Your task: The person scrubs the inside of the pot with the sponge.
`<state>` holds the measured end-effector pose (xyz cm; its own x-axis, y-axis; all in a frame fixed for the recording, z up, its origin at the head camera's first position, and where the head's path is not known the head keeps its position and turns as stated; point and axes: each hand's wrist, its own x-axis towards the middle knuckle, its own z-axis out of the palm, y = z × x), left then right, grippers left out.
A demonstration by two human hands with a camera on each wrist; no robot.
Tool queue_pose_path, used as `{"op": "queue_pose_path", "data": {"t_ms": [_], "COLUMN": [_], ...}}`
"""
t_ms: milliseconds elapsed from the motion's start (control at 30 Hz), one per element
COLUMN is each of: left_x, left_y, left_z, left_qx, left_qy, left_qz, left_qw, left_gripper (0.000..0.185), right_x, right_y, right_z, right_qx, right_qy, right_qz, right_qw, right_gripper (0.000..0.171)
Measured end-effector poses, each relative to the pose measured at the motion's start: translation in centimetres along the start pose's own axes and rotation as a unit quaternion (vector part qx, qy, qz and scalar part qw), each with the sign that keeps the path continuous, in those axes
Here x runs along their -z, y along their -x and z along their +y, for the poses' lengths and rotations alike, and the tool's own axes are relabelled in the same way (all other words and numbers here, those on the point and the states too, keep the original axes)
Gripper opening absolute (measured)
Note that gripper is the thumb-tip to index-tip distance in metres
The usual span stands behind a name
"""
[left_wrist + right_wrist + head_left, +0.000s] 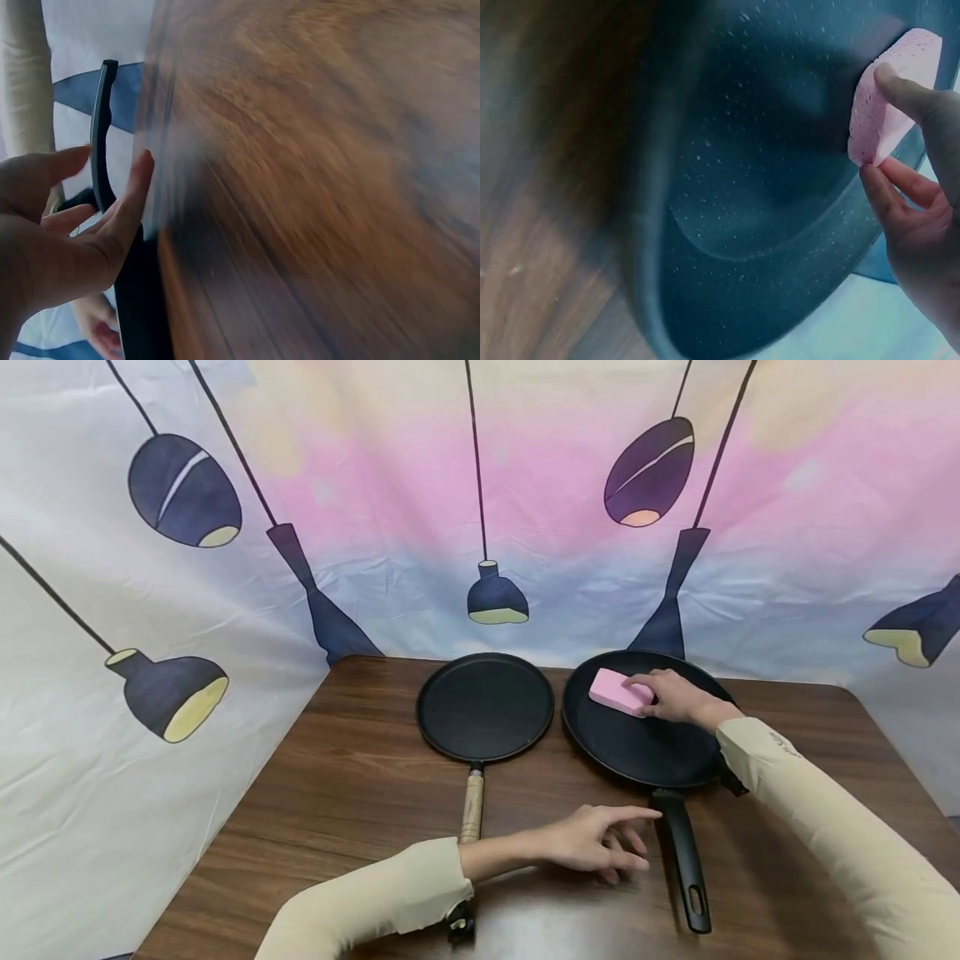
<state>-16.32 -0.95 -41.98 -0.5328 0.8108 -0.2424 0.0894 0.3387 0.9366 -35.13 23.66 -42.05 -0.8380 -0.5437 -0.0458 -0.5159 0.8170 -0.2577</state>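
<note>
A pink sponge (621, 692) is inside the black frying pan (622, 752) at the right of the table. My right hand (675, 696) pinches it between thumb and fingers; the right wrist view shows the sponge (896, 97) tilted over the speckled pan surface. Near the pan's black handle (684, 868) is my left hand (592, 842), its index finger pointing toward the handle and its other fingers loosely bent. Nothing is held in that hand (75, 240). Whether the index fingertip touches the handle, I cannot tell.
Left of the frying pan lies a flat black griddle pan (486, 706) with a wooden handle (472, 806), partly under my left forearm. Both pans rest on a brown wooden table (360, 752). A cloth backdrop (420, 510) printed with lamps hangs behind the table.
</note>
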Motion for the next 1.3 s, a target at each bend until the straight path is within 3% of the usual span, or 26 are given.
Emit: {"op": "queue_pose_path", "data": {"t_ms": [167, 233, 400, 567, 700, 833, 967, 1100, 1300], "left_x": [-0.9, -1.5, -3.1, -4.0, -4.4, -4.8, -5.0, -5.3, -6.5], "left_y": [-1.6, -2.3, -3.9, -4.5, -4.2, -3.7, -3.2, -3.0, -2.2], "left_z": [1.0, 1.4, 2.0, 2.1, 2.1, 2.0, 1.9, 1.9, 1.5], "left_qx": [0.026, 0.038, 0.076, 0.082, 0.083, 0.097, 0.116, 0.121, 0.092], "left_qy": [0.045, 0.054, 0.118, 0.182, 0.231, 0.266, 0.279, 0.298, 0.303], "left_qz": [-0.058, -0.065, -0.028, 0.011, 0.029, 0.052, 0.041, 0.027, 0.065], "left_qw": [0.997, 0.9957, 0.9896, 0.9798, 0.969, 0.9575, 0.9524, 0.9464, 0.9463], "left_gripper": [0.079, 0.08, 0.064, 0.052, 0.051, 0.062, 0.078, 0.078, 0.08], "right_x": [1.0, 1.5, 2.5, 3.7, 4.2, 3.6, 2.7, 2.1, 0.7], "right_y": [0.2, 0.6, 2.0, 3.1, 4.5, 6.2, 7.6, 8.5, 8.4], "right_z": [1.4, 2.1, 3.4, 3.1, 2.2, 1.5, 0.6, -0.6, -3.1], "right_qx": [-0.035, -0.05, -0.074, -0.089, -0.073, -0.039, -0.008, 0.023, 0.072], "right_qy": [0.007, 0.014, 0.036, 0.029, 0.006, -0.002, -0.001, -0.027, -0.026], "right_qz": [0.007, 0.008, -0.007, -0.049, -0.09, -0.1, -0.087, -0.079, -0.067], "right_qw": [0.999, 0.999, 0.997, 0.994, 0.993, 0.994, 0.996, 0.996, 0.995], "right_gripper": [0.05, 0.048, 0.043, 0.044, 0.049, 0.053, 0.051, 0.05, 0.05]}}
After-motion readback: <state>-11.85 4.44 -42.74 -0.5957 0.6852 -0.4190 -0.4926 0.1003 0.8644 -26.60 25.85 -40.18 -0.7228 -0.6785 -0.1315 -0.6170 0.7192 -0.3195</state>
